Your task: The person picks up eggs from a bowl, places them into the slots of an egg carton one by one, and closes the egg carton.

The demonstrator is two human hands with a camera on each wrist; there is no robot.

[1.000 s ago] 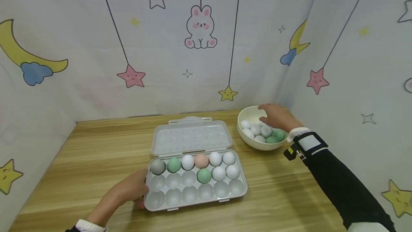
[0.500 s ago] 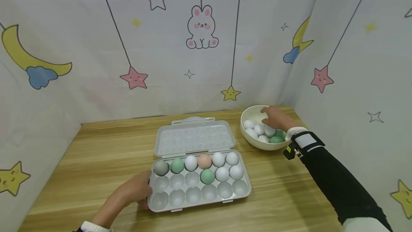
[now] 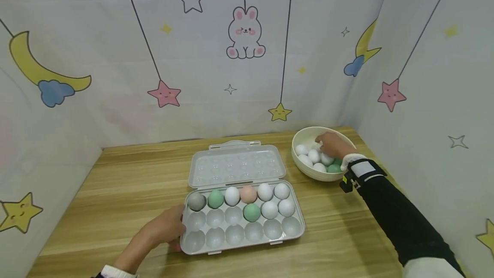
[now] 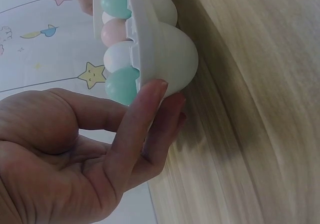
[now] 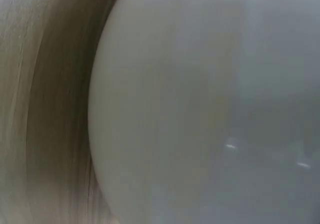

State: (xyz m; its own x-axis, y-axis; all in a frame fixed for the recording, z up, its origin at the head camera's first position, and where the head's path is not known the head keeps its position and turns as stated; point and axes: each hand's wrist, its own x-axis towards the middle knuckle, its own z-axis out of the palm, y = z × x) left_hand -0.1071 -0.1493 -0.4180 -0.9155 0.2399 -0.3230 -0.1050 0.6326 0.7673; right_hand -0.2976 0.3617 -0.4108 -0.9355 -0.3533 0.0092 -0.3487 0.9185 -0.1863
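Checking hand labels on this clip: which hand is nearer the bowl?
Right. The right hand reaches into the bowl among its eggs; the left hand rests against the tray's left end, well away.

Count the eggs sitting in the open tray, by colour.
White eggs: 5
Green eggs: 2
Pink egg: 1
Grey egg: 1
Total in the tray: 9
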